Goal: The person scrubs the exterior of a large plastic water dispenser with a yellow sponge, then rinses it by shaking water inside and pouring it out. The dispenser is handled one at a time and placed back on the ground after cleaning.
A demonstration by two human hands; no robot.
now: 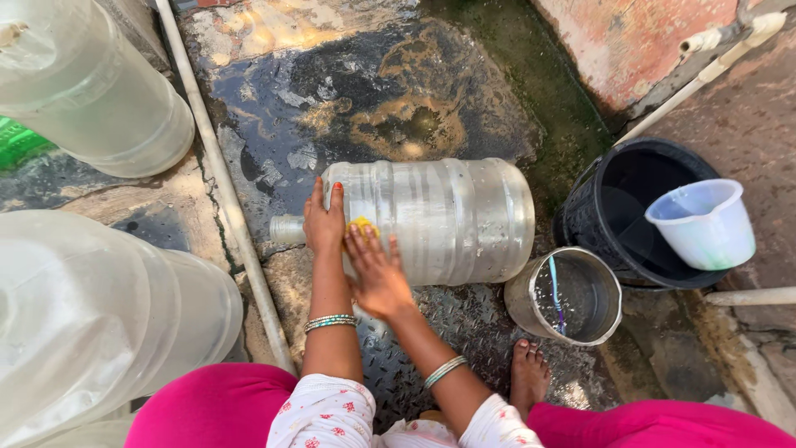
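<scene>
A large clear plastic water jug (439, 217) lies on its side on the wet ground, its neck pointing left. My left hand (323, 220) rests flat on the jug's shoulder near the neck, steadying it. My right hand (377, 270) presses a yellow sponge (362, 226) against the jug's side, just right of the left hand. Only a small part of the sponge shows under the fingers. Both wrists wear bangles.
Two more big clear jugs lie at the left, one at the top (91, 83) and one lower down (99, 323). A steel pot (572, 294) with water, a black bucket (613, 207) holding a white mug (705, 222), a white pipe (224, 191) and my bare foot (528, 373) surround me.
</scene>
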